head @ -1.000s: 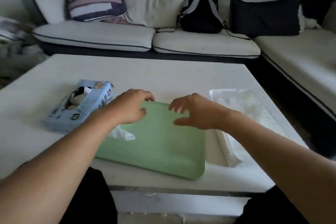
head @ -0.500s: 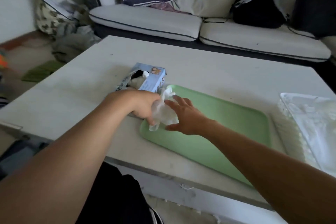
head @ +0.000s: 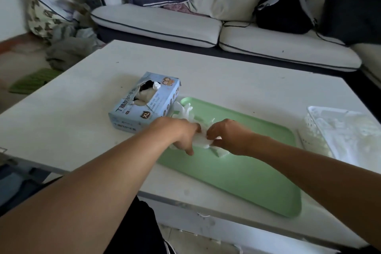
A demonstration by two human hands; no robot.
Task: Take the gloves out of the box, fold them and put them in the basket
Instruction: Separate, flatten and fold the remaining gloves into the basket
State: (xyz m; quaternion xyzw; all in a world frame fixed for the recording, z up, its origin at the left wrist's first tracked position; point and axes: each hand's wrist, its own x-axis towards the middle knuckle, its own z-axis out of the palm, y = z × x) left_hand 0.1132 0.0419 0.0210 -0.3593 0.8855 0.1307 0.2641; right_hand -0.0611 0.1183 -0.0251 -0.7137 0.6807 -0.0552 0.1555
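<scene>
Here, one thin translucent white disposable glove (head: 186,114) lies on the pale green rectangular plastic tray (head: 247,171), at its far-left corner. Long axis runs from the fingers, pointing away toward the box, back to the cuff end under the hands. Both hands sit on that near end. Left hand (head: 177,133): fingers curled down onto the glove, pinching or pressing it; exact contact hidden by the knuckles. Right hand (head: 226,136): fingers curled, gripping bunched glove material, with a white flap showing below its palm. The two hands are close together, nearly touching, so neither is clearly nearer; the free finger end lies beyond both, slightly left.

Judgement: fold in progress, likely bringing the ends together along that axis.

Count:
- one light blue cardboard glove box (head: 144,102), torn oval opening on top, more glove material visible inside; just beside the tray's far-left corner
- one white perforated plastic basket (head: 311,136), right of the tray, holding whitish crumpled material, number cannot be told
- one tray, one white low table (head: 247,88)
- two hands
</scene>
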